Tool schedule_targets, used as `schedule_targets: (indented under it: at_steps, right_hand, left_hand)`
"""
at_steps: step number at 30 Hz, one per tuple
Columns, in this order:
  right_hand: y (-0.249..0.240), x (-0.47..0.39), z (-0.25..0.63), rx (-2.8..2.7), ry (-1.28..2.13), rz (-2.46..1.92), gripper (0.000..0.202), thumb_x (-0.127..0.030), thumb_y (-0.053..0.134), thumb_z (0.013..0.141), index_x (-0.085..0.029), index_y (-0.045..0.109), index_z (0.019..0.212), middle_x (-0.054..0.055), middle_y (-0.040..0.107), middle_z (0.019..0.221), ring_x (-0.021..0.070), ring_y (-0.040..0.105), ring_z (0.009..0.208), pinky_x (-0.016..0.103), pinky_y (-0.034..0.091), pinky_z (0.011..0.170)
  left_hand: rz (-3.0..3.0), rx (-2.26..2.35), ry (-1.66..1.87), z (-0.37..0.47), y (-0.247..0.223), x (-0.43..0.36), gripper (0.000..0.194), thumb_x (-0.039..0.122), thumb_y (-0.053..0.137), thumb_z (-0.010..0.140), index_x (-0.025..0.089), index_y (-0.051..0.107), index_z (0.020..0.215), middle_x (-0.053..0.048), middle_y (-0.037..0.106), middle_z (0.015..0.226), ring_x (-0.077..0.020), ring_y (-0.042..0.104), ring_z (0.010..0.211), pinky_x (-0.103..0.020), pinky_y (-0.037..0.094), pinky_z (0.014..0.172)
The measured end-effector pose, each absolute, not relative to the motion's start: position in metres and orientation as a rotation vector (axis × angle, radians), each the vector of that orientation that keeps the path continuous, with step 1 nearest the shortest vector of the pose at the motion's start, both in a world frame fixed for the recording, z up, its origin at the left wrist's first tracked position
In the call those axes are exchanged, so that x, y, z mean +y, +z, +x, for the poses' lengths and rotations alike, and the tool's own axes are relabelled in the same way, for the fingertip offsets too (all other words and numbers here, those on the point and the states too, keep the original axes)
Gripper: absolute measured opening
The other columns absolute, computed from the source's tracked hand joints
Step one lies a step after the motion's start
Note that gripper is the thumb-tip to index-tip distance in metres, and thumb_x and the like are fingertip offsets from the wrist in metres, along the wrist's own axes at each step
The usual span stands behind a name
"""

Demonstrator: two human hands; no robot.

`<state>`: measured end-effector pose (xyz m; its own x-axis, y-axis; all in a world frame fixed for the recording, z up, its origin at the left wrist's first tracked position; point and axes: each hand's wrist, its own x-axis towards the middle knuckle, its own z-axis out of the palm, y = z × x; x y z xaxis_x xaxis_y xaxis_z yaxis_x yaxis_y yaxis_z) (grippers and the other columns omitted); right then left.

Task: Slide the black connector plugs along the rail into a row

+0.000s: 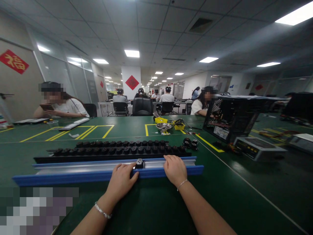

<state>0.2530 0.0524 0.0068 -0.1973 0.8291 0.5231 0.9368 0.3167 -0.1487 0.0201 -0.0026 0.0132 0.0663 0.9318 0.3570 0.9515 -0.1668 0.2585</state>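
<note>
Head view: blue rail [73,178] lies left-to-right; both hands, left hand [121,181] and right hand [175,169], rest flat, holding nothing.

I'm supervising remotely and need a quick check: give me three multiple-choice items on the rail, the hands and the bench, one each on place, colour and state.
1. Where does the small black clip sit?
A. on the rail, by the left hand
B. in the metal bowl
C. on the open computer case

2. What colour is the rail's front edge?
A. red
B. blue
C. yellow

3. How is the right hand?
A. raised in the air
B. gripping a screwdriver
C. resting on the rail

Answers: 1 A, the clip sits mid-rail at the left fingertips. 2 B, a blue strip runs along it. 3 C, its fingers lie across the rail.
</note>
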Motion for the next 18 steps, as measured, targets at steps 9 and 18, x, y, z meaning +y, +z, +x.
schedule_targets:
  at_steps: [9, 18]
  right_hand:
    - [0.0073, 0.0522, 0.2528, -2.07, -0.263, -1.549, 0.038, -0.023, 0.035, 0.085, -0.02, 0.063, 0.111, 0.004, 0.064, 0.11, 0.0165, 0.053, 0.103, 0.029, 0.031, 0.094]
    - [0.0071, 0.0523, 0.2525, -2.066, -0.26, -1.55, 0.038, -0.022, 0.035, 0.085, -0.02, 0.063, 0.111, 0.005, 0.064, 0.11, 0.0171, 0.053, 0.103, 0.031, 0.031, 0.094]
  left_hand:
    - [-2.29, -1.947, -0.624, 0.0227, 0.0121, -0.0025, 0.041, 0.041, 0.044, 0.082, 0.026, 0.054, 0.119, -0.004, 0.066, 0.107, -0.02, 0.056, 0.102, -0.041, 0.03, 0.099]
    - [-2.308, -1.952, -0.574, 0.0261, 0.0167, -0.0058, 0.043, 0.042, 0.042, 0.083, 0.026, 0.051, 0.122, -0.005, 0.066, 0.107, -0.0212, 0.055, 0.102, -0.041, 0.031, 0.097]
